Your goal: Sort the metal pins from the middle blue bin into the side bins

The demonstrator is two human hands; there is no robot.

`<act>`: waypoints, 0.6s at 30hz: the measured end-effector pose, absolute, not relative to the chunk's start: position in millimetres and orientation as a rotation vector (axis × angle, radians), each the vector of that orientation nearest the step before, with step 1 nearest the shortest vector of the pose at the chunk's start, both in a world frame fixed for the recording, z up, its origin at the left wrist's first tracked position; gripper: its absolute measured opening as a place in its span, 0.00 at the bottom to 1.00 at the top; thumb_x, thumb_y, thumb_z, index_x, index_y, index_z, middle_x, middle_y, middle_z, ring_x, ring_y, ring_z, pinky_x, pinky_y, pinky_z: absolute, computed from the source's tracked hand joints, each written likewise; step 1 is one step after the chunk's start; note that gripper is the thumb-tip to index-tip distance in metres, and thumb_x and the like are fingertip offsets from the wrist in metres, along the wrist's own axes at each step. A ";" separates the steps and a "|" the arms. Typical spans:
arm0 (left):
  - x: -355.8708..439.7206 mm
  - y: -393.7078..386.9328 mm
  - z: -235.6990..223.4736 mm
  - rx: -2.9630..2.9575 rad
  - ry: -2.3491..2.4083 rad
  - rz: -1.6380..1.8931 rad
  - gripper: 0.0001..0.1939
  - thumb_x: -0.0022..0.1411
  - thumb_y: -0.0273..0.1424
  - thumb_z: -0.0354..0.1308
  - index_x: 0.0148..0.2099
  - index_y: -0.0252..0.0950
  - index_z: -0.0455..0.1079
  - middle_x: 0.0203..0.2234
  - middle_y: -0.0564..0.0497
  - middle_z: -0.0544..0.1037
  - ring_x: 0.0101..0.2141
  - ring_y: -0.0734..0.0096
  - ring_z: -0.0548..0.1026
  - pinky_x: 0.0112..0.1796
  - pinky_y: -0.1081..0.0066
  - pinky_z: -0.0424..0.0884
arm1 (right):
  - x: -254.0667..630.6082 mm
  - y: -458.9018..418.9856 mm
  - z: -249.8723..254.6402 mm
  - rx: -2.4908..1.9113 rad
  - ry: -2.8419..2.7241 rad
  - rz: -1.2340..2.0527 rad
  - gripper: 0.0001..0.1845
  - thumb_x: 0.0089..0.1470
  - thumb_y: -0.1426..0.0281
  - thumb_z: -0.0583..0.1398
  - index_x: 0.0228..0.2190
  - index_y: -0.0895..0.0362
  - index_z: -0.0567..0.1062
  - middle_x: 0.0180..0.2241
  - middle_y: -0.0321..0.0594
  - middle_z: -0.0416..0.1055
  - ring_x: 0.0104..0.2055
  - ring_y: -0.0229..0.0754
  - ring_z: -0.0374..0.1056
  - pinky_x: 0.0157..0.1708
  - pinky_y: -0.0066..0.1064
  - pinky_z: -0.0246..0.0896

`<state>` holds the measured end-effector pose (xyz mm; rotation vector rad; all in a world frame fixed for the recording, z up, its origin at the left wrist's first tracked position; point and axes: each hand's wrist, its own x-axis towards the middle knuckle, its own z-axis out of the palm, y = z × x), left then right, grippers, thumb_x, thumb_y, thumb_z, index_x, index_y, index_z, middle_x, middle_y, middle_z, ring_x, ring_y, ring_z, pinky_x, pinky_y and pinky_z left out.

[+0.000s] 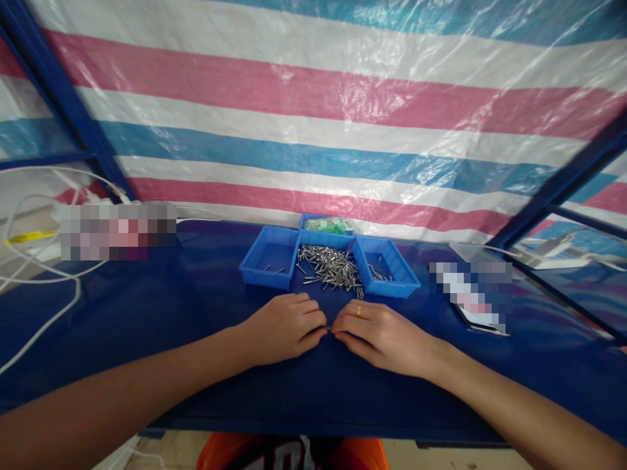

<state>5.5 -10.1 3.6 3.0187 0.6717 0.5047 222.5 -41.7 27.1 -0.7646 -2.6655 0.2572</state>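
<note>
My left hand [291, 328] and my right hand [379, 333] meet just above the blue table, fingertips almost touching. Both are closed in a pinch, and a sliver of a small metal pin [329, 328] shows between them; most of it is hidden by the fingers. Just beyond the hands lies a loose pile of slim silvery metal pins [333, 266], spilling from a blue bin. On its left a blue bin [267, 279] holds a few pins. To the right, another blue bin [394, 287] contains several more.
Behind the pile, a bin holds green-tinted plastic bags [326, 225]. A phone-like device [482, 320], partly blurred out, lies at the right. White cables [73, 307] run along the left side. A striped plastic sheet [318, 117] hangs behind the table between blue frame posts [73, 111].
</note>
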 end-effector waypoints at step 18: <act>0.7 -4.2 3.7 3.032 0.664 0.643 0.11 0.67 0.30 0.48 0.36 0.35 0.71 0.28 0.51 0.73 0.31 0.71 0.69 0.36 0.72 0.64 | 226.9 -39.8 26.9 -0.821 -2.708 0.295 0.08 0.60 0.75 0.52 0.37 0.59 0.70 0.35 0.43 0.70 0.37 0.40 0.67 0.38 0.31 0.64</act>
